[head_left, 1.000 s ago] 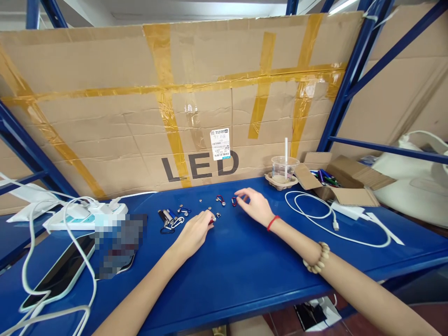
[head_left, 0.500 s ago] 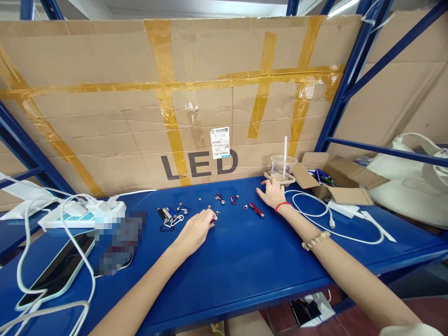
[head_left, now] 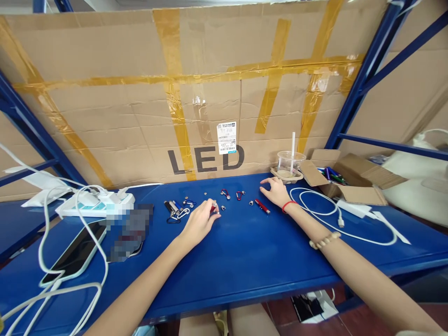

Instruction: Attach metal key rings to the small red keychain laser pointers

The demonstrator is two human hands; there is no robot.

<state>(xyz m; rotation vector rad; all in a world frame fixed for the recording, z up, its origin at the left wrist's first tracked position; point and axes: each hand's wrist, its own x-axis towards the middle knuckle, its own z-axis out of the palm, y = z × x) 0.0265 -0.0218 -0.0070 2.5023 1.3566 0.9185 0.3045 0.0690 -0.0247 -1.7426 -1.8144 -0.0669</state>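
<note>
My left hand (head_left: 202,220) is closed around a small red piece with a silvery end (head_left: 213,207), mostly hidden by the fingers. Left of it lies a cluster of black, silver and blue mini flashlights (head_left: 174,206) with carabiner clips. Beyond the fingertips are a red carabiner (head_left: 225,193), a second red carabiner (head_left: 240,195) and small silvery parts (head_left: 223,208). My right hand (head_left: 276,192) is open, its fingers apart and holding nothing, at the front of the plastic cup's holder. Just left of that hand lies a red mini flashlight (head_left: 262,206).
A plastic cup with a straw (head_left: 290,163) stands by the large cardboard box (head_left: 133,140). At right are an open carton (head_left: 364,193) of pens or similar sticks and a white cable (head_left: 367,241). A power strip (head_left: 80,207) and phone (head_left: 75,252) are at left.
My left hand has turned slightly, and more of the red piece shows between its fingers. The right hand stays in nearly the same spot. The whole view has shifted a little.
</note>
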